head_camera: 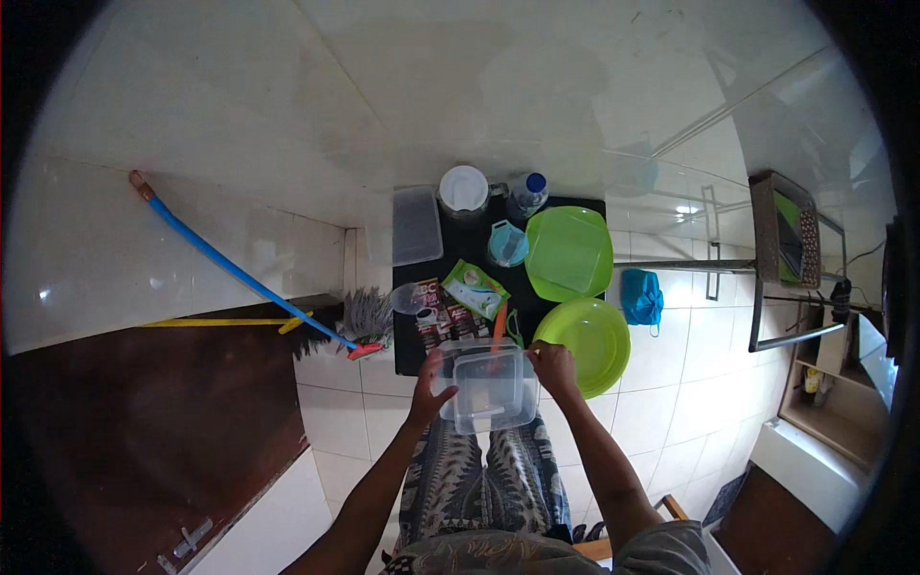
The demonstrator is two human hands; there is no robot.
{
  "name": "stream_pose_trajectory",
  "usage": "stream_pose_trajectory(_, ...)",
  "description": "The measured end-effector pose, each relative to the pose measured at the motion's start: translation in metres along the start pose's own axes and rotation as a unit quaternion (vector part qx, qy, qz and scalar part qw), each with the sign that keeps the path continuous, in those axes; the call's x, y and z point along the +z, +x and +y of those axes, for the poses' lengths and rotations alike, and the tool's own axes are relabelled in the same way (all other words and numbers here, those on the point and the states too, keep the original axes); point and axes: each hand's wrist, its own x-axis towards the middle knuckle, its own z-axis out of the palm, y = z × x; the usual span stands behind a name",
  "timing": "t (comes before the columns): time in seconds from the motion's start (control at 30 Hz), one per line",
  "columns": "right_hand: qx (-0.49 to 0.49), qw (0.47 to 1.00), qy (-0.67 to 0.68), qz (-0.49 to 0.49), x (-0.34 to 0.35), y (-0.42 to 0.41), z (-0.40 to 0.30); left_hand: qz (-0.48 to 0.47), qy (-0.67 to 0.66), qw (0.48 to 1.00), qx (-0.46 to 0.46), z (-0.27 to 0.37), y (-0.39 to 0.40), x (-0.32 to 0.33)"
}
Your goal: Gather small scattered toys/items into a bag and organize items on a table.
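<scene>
A clear plastic food container [489, 392], seemingly two nested or one with a stepped base, is held above my lap at the near edge of a black table [521, 284]. My left hand [431, 392] supports its left side with the thumb spread along the wall. At the upper right corner, my right hand [555, 368] grips the rim. Just beyond lie brown sachets [431, 316], a green-and-white packet [476, 289], an orange-handled item [499, 323] and a green-handled tool [514, 328], partly hidden. A round green basin [586, 345] sits beside my right hand.
Behind stand a white-lidded jar [463, 190], a blue-capped bottle [530, 195], a light-blue cup [508, 244], a green tray [571, 280] and a clear lid [417, 226]. A blue-handled mop [244, 273] leans left. A blue bag [642, 298] and metal rack [756, 309] are right.
</scene>
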Motion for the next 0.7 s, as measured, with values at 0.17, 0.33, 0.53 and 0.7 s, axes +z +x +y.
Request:
stream_pose_trajectory(0.17, 0.015, 0.998, 0.058, 0.011, -0.027, 0.025, 0.012, -0.199, -0.173, 0.962, -0.066, 0.023, 0.008, 0.026)
stream_pose_trajectory(0.33, -0.018, 0.967, 0.247, -0.065, -0.035, 0.078, 0.019, -0.089, -0.199, 0.972, -0.088, 0.020, 0.015, 0.025)
stream_pose_trajectory(0.53, 0.064, 0.983, 0.099, 0.140, -0.027, 0.155, 0.127, 0.002, -0.284, 0.943, -0.173, 0.028, 0.024, 0.024)
stream_pose_trajectory(0.7, 0.250, 0.955, -0.090, 0.136, -0.015, 0.173, 0.109, 0.046, -0.280, 0.938, -0.197, 0.033, 0.012, 0.009)
